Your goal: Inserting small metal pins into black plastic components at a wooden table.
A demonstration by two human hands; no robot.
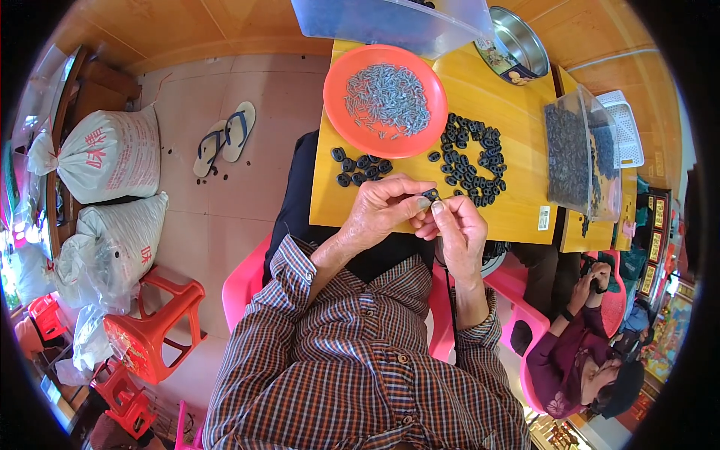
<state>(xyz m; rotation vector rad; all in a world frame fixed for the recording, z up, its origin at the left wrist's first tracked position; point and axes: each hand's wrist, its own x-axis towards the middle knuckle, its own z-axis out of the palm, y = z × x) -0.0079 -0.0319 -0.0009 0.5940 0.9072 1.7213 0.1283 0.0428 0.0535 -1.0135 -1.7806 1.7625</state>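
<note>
Between my two hands, just above the near edge of the yellow table (517,217), is a small black oval part with holes (430,195). My left hand (386,210) pinches it between thumb and fingertips. The thumb and fingers of my right hand (456,225) are closed at its other side; whether they also hold a screw is hidden. Beyond my left hand lies a small group of black oval parts (360,169). A larger group of the same parts (472,161) spreads to the right. A red plastic plate (335,112) holds a heap of small silver screws (390,97).
A clear bin (577,150) of black parts stands at the right, beside a white basket (626,127). At the back are a translucent tub (390,30) and a round metal tin (514,45). Another person (574,352) sits at the right. White sacks (112,154) and a red stool (154,322) stand left.
</note>
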